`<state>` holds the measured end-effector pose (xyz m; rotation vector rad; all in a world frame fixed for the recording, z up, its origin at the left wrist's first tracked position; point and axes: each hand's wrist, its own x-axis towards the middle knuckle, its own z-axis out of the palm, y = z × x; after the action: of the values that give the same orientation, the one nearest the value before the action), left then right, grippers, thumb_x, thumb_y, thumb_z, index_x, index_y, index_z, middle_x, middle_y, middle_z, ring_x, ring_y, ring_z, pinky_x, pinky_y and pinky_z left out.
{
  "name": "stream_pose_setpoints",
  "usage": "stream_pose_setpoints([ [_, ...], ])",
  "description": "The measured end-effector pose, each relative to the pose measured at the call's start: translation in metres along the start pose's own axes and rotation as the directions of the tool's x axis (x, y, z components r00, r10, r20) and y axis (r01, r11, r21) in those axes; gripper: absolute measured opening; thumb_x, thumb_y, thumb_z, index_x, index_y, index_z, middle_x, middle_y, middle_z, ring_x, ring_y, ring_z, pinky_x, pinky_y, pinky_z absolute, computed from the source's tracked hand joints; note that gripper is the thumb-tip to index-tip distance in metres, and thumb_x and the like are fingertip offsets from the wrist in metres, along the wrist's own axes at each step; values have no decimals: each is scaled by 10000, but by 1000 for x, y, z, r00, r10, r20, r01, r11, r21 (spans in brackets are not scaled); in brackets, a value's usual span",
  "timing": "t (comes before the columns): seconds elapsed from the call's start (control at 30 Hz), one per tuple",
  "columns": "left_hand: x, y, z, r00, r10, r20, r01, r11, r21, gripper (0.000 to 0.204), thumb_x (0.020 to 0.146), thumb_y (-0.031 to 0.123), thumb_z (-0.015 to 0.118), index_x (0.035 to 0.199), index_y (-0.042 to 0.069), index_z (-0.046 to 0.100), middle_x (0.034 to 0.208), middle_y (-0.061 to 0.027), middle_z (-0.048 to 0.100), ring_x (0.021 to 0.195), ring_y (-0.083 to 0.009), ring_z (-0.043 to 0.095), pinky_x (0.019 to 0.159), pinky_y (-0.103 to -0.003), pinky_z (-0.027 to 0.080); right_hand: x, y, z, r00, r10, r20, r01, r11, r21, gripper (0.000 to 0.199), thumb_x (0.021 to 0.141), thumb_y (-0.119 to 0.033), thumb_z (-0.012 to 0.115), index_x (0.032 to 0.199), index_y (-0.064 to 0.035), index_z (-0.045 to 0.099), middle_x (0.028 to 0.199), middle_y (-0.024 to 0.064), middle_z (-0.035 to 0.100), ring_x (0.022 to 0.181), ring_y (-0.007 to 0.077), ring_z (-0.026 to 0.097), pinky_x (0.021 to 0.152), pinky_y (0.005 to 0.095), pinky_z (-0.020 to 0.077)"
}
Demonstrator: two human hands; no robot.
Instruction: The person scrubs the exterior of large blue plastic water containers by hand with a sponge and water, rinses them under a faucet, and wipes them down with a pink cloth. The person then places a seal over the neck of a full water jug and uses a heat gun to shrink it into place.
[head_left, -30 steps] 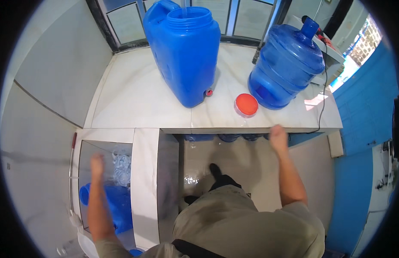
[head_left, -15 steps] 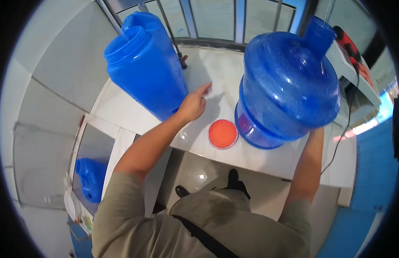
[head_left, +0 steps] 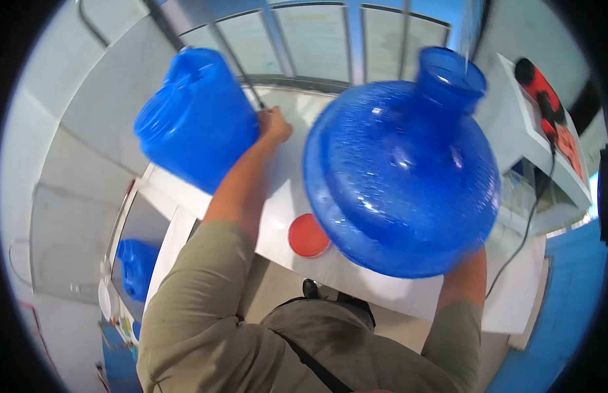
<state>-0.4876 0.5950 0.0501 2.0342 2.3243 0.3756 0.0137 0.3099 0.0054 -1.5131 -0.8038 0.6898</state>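
Note:
A large translucent blue water bottle [head_left: 389, 183], wet on its surface, leans on the right with its open neck toward the back right. My right hand [head_left: 466, 262] holds its lower right side; most of the fingers are hidden behind it. A clear stream [head_left: 473, 29] comes down at the bottle's mouth. On the left stands an opaque blue jerrycan [head_left: 202, 121] with a wide open mouth. Beside its right side my left hand [head_left: 275, 126] is closed at the lower end of a thin pipe [head_left: 241, 69], around a small tap that the hand covers.
A round red lid [head_left: 309, 236] lies on the white counter [head_left: 277, 232] by the bottle. A smaller blue jerrycan [head_left: 137, 268] sits lower left. At right, a white shelf [head_left: 546, 144] carries a red and black tool [head_left: 539, 88], with a black cord [head_left: 530, 219] hanging down.
My left hand has gone from pointing over the counter to the tap at the pipe's end. The bottle appears larger and farther left. The stream into the jerrycan is no longer visible.

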Motion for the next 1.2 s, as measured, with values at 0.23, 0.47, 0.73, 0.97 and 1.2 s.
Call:
stream_pose_setpoints([
  [0.23,-43,57,0,990,79,119,-83,996,33,658,826,297,723,1408,93,493,1468,-187,434,1451,-415,287,1172,-510,300,-13,12,-34,997,-9,-76,0,993,-119,482,1025,-313,505,1409,-25,454,1343,135,543,1205,263,532,1005,404,437],
  [0.47,-75,9,28,929,308,205,-284,949,-138,804,819,316,720,1515,116,370,1584,-242,266,1473,-441,218,1196,-513,248,-19,2,-12,997,-73,-25,67,976,-208,449,1017,-274,526,1384,-20,478,1309,133,561,1170,256,550,976,394,457],
  [0.73,-218,-26,-44,784,585,209,-455,770,-447,644,844,267,719,1410,57,495,1447,-244,471,1363,-397,435,1148,-436,353,-43,-1,-40,992,-119,-47,92,919,-384,412,1007,-230,550,1356,-15,505,1271,132,582,1130,249,571,942,383,480],
  [0.97,-298,-157,-65,729,432,530,0,775,-632,509,930,176,655,1391,26,501,1334,-176,585,1259,-272,559,1054,-393,465,-108,-46,-43,966,-171,195,247,832,-497,381,999,-192,571,1331,-10,529,1238,130,600,1095,243,589,912,373,500],
  [1.2,-392,-290,-33,737,-177,652,635,512,-579,261,979,196,648,1171,20,629,989,-78,708,792,-159,659,734,-319,559,-209,-83,-24,725,339,600,-119,919,-375,327,961,-141,642,1253,-6,586,1117,97,680,950,129,634,848,285,503],
])
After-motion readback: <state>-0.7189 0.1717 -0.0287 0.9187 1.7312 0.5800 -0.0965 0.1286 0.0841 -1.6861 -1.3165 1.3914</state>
